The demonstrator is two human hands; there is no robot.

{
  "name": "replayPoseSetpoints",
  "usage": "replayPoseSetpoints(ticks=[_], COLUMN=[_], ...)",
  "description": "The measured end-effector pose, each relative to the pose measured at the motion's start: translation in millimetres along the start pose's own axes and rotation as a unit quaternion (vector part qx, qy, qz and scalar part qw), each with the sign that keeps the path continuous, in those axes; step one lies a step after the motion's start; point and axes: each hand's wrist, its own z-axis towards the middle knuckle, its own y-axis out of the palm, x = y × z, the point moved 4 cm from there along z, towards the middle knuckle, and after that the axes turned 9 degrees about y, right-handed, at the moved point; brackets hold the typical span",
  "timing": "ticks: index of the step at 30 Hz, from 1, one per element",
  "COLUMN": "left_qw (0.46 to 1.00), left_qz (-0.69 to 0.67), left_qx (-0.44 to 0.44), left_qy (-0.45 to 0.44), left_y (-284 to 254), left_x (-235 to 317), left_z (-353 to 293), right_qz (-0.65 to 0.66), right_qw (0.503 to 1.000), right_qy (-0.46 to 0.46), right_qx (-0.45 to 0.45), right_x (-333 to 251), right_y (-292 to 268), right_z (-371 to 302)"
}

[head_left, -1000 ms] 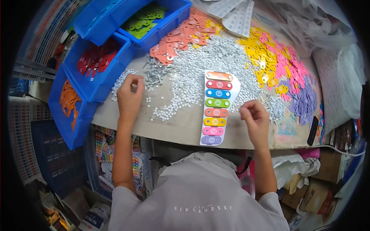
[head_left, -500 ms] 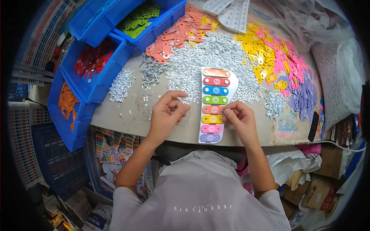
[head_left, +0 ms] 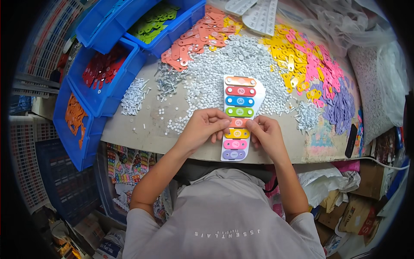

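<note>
A toy xylophone (head_left: 260, 94), a white board with a column of coloured metal bars, lies on the table in front of me. White caps sit at both ends of its upper bars; the yellow bar (head_left: 237, 134), pink bar (head_left: 236, 144) and purple bar (head_left: 234, 154) show bare holes. My left hand (head_left: 203, 130) is closed in a pinch at the left end of the coral bar (head_left: 238, 123); anything between its fingertips is hidden. At that bar's right end, my right hand (head_left: 267, 134) grips the board's edge, thumb on top.
Loose white caps (head_left: 233, 56) cover the table's middle. Nearby lie white pins (head_left: 134, 97), more pins (head_left: 307, 116), and piles of coral bars (head_left: 202, 32), yellow bars (head_left: 280, 47), pink bars (head_left: 325, 69) and purple bars (head_left: 338, 110). Blue bins (head_left: 97, 97) stand left; a dark object (head_left: 351, 141) lies right.
My left hand has moved right, from beside the board onto the left end of the coral bar. Some loose caps now lie further toward me, left of the board. My right hand has barely shifted.
</note>
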Motion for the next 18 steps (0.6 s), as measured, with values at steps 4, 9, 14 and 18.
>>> replayPoseSetpoints(ticks=[4,9,14,18], left_qw=[0.984,0.981,0.994,0.991], left_qz=[0.137,0.192,0.088,0.111], left_qx=[0.069,-0.007,-0.066,-0.068], left_qy=[0.088,0.008,0.022,0.035], left_y=[-4,0,6,4], left_x=[-5,-1,5,6], left_z=[5,18,25,27], right_qz=[-0.012,-0.03,-0.041,-0.023], right_qw=[1.0,0.998,0.996,0.997], right_qy=[0.009,0.028,0.035,0.042], right_qx=[-0.02,-0.047,-0.07,-0.066], right_x=[0,-3,-2,-3], right_y=[4,0,0,4], right_z=[4,3,6,7])
